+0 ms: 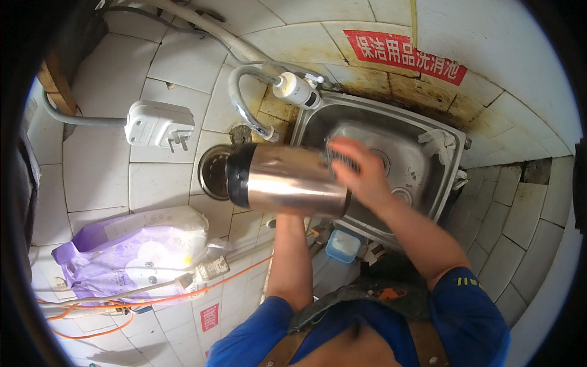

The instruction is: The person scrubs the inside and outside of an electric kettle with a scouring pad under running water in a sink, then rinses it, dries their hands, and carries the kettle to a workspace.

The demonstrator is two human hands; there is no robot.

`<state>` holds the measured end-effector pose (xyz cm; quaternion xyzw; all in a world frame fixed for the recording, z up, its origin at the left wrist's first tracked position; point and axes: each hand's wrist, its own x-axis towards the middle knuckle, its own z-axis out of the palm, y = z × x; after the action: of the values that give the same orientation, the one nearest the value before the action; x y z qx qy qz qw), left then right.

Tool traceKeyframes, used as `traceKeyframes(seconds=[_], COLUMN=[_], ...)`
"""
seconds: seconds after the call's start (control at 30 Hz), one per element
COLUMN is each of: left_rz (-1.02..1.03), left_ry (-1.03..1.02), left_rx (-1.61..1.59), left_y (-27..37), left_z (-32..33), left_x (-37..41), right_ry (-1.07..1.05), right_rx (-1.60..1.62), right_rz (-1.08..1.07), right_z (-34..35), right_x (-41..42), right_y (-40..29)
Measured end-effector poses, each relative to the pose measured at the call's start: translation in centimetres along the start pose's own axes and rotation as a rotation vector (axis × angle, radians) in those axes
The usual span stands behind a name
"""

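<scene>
A copper-coloured metal canister [293, 181] with black ends lies sideways in the air over the left edge of the stainless steel sink [316, 121]. My left forearm rises to its underside; the hand itself is hidden behind the canister, which it appears to support. Fingers curled, my right hand [362, 169] is at the canister's right end. It is blurred by motion and holds a dark grey scouring pad [341, 159] against the metal. Above the canister curves a chrome faucet spout [238, 94], joined to a white faucet body [293, 89]. No running water shows.
White wet cloth or gloves [442, 142] hang over the sink's right rim. A blue tub with white contents [344, 245] sits near my waist. Left are a white power plug [160, 121], a purple bag [137, 257], an orange cord [202, 291] and a round metal-rimmed object [215, 172].
</scene>
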<state>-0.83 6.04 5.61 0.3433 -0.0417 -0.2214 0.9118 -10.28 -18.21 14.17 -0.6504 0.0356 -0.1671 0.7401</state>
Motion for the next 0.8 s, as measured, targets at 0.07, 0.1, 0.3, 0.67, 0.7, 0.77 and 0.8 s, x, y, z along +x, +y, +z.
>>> traceKeyframes(seconds=[0.07,0.1,0.3,0.67,0.7,0.77,0.8], left_rz=[-0.107,-0.128,-0.151,0.188,0.206,0.202,0.179], left_ry=[0.123,0.182,0.237,0.691,0.743,0.876,0.654], left_rx=[-0.22,-0.215,-0.208,0.258,0.27,0.259,0.318], left_y=[-0.5,-0.4,-0.7,1.1,1.3,1.4,1.5], left_z=[3.0,3.1,3.2,2.3,2.3,1.8,-3.7], left_x=[-1.5,-2.1,-4.2,-8.3,-8.5,-7.4,-8.5], right_ry=[0.074,0.071,-0.003,-0.001,-0.015,-0.017,-0.024], right_rx=[-0.221,-0.249,-0.331,0.398,0.334,0.125,0.002], right_rz=[-0.321,-0.342,-0.456,0.433,0.355,0.151,0.016], right_z=[0.3,0.2,0.1,0.6,1.9,3.6,4.7], right_x=[-2.4,-3.1,-6.0,-1.4,-1.2,-1.8,-2.9], right_y=[-0.5,-0.8,-1.2,8.1,8.4,8.4,6.3])
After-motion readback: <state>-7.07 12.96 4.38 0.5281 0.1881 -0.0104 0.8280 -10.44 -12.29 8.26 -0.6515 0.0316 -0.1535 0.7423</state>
